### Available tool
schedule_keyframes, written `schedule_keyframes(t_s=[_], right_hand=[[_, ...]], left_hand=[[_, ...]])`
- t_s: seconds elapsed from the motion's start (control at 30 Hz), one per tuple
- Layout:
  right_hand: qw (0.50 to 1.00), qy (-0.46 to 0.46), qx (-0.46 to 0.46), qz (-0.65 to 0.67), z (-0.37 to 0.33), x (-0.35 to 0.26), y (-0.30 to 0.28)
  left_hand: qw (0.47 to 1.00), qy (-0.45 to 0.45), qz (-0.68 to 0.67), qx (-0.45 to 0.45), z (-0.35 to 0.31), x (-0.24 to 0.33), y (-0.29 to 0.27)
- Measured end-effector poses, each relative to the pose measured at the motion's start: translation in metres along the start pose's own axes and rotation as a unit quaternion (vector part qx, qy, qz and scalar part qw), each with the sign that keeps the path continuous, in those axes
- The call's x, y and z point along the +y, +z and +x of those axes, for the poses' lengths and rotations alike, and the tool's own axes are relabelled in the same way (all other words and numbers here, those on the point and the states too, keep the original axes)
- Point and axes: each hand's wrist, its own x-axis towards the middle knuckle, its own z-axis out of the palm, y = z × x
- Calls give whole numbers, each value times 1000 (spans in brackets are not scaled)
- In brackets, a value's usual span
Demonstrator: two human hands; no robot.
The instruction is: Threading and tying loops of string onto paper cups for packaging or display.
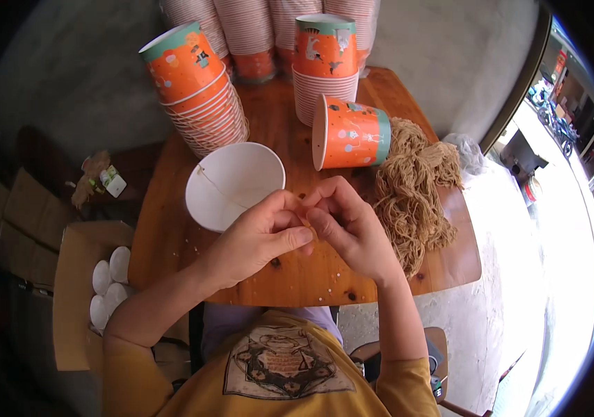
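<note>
Over the table's near half, my left hand [269, 226] and my right hand [345, 226] meet with fingertips pinched together. Whatever lies between the fingers is too small and hidden to make out. Just left of them an open white paper bucket [231, 177] stands tilted, its mouth toward me. A thin tan cord [212, 179] runs from the bucket's left wall across its inside toward my hands. To the right lies a loose heap of tan cord strands [415, 198]. An orange paper bucket with a green band [352, 135] lies on its side against that heap.
Two stacks of orange buckets, one leaning left [196, 90] and one upright [324, 62], stand on the wooden table [293, 281]. Wrapped bucket stacks [245, 35] are behind. A cardboard box [74, 292] with several white cups or buckets is at the lower left.
</note>
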Motion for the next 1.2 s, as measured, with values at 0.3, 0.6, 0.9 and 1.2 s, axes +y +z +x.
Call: schedule_keyframes(t_s=[0.3, 0.6, 0.9, 1.2], right_hand=[[994, 63, 12, -88, -31, 29, -9], [986, 54, 71, -137, -45, 23, 32], [990, 83, 107, -32, -37, 45, 39], [974, 66, 189, -109, -13, 69, 49]], left_hand=[[970, -127, 204, -40, -24, -16, -9], [779, 226, 585, -11, -21, -18, -4], [843, 211, 492, 47, -18, -16, -15], [953, -56, 290, 69, 5, -4, -55]])
